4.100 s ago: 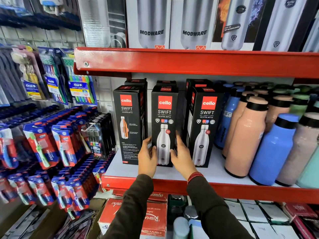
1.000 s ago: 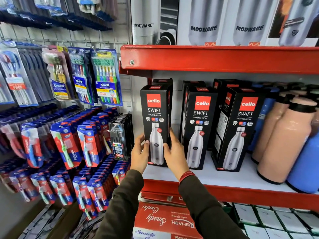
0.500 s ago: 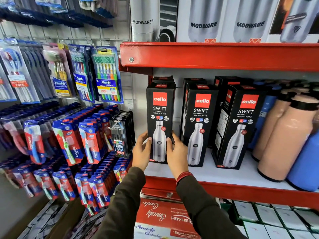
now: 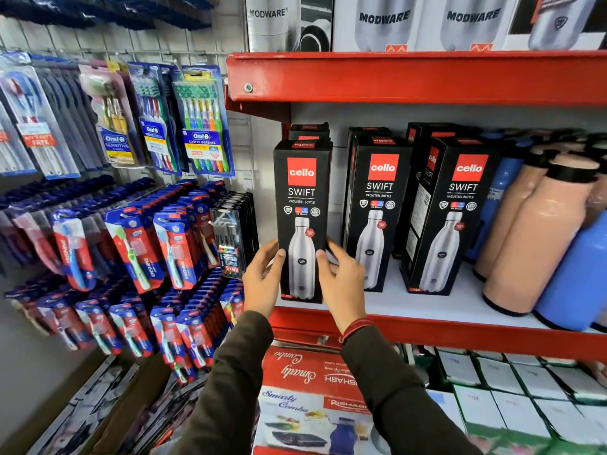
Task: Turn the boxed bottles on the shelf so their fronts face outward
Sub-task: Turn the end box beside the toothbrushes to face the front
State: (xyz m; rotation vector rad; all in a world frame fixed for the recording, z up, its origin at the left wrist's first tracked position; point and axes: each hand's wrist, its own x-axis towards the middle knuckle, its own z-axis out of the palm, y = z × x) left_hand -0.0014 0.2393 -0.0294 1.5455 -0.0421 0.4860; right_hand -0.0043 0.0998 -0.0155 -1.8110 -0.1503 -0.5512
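Observation:
Three black boxed bottles stand in the front row on the white shelf [image 4: 427, 300], each showing a steel bottle picture on its front. The left box [image 4: 302, 205] faces outward, upright near the shelf's left end. My left hand [image 4: 262, 277] presses its left side low down and my right hand [image 4: 341, 277] presses its right side, thumbs on the front face. The middle box [image 4: 377, 211] faces outward; the right box [image 4: 456, 218] is angled slightly, its left side panel showing. More black boxes stand behind them, mostly hidden.
Peach bottles [image 4: 538, 231] and blue bottles [image 4: 578, 274] crowd the shelf's right part. A red shelf edge [image 4: 410, 77] hangs overhead with white boxes on top. Toothbrush packs [image 4: 170, 244] hang on the wall at left. Red cartons [image 4: 312, 382] sit below.
The left box, held at an angle a second ago, now stands square with its front outward. Both hands stay on its lower sides. The view has shifted slightly.

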